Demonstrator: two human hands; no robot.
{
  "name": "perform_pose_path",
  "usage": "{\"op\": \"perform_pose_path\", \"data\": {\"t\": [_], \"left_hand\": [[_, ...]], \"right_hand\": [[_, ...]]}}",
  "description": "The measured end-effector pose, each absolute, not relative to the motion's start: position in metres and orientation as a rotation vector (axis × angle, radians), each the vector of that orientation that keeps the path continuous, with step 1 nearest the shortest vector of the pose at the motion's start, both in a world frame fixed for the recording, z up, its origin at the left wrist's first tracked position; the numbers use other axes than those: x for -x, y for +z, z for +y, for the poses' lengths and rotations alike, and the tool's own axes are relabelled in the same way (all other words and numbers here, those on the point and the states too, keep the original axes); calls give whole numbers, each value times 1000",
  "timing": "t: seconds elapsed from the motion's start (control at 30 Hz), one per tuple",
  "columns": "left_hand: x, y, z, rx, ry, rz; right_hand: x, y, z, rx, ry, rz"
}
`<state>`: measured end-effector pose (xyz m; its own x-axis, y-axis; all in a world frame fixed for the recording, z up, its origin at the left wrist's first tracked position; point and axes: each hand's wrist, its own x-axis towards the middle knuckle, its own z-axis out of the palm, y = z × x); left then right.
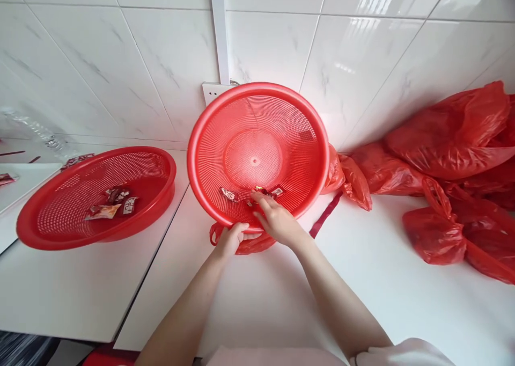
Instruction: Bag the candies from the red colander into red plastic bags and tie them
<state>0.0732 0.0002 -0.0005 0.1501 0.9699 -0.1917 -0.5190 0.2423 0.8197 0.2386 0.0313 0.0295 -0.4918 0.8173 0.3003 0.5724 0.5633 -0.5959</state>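
Observation:
A red plastic colander basket is tipped toward me above the white table. My left hand grips its near rim, thumb on top and fingers underneath. Inside the basket, my right hand has its fingers stretched out over a few small wrapped snacks at the low side. One snack packet lies left of that hand, and another packet shows just beyond the fingers. Whatever is under the fingertips is partly hidden. A red plastic bag shows below the basket's near rim.
Left of me, a second red colander basket leans at an angle with several wrapped snacks in it. Filled red plastic bags are piled on the right. A dark red strip lies on the table. Behind is a tiled wall with a socket.

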Motion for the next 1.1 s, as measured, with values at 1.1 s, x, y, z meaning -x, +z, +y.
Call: {"op": "perform_pose_path", "data": {"t": [1.1], "left_hand": [[-23,11,23,-652,1563,934]], "right_hand": [[-255,27,37,1075,1420,-1723]]}}
